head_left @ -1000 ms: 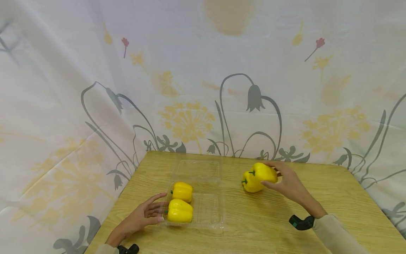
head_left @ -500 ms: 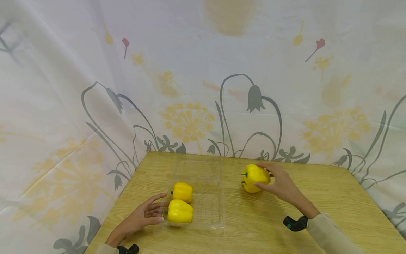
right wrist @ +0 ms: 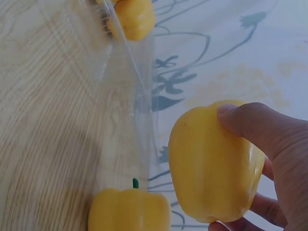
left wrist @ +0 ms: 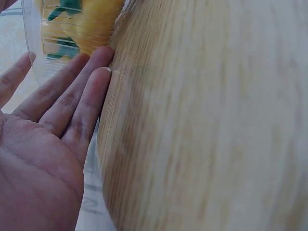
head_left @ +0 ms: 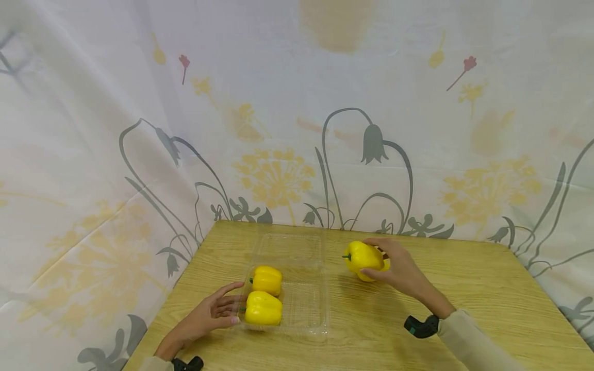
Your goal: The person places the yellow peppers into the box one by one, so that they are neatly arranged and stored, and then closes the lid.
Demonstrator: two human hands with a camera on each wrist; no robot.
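My right hand (head_left: 401,270) grips a yellow bell pepper (head_left: 363,256), thumb on the near side and fingers round the far side. In the right wrist view that held pepper (right wrist: 211,161) is off the table, and another yellow pepper (right wrist: 129,211) rests on the table below it. A clear plastic box (head_left: 303,330) with its lid (head_left: 290,248) folded back lies left of centre. Two yellow peppers stand along its left side, a rear one (head_left: 267,281) and a front one (head_left: 263,309). My left hand (head_left: 204,317) is at the box's left wall with extended fingers (left wrist: 94,91), holding nothing.
The wooden table (head_left: 371,335) carries everything. A patterned cloth (head_left: 287,129) hangs behind its back edge and down the left side. Black wrist devices (head_left: 421,326) sit on both forearms.
My right hand has moved left with its pepper, passing in front of the pepper on the table and partly covering it. The left hand and the box have stayed put.
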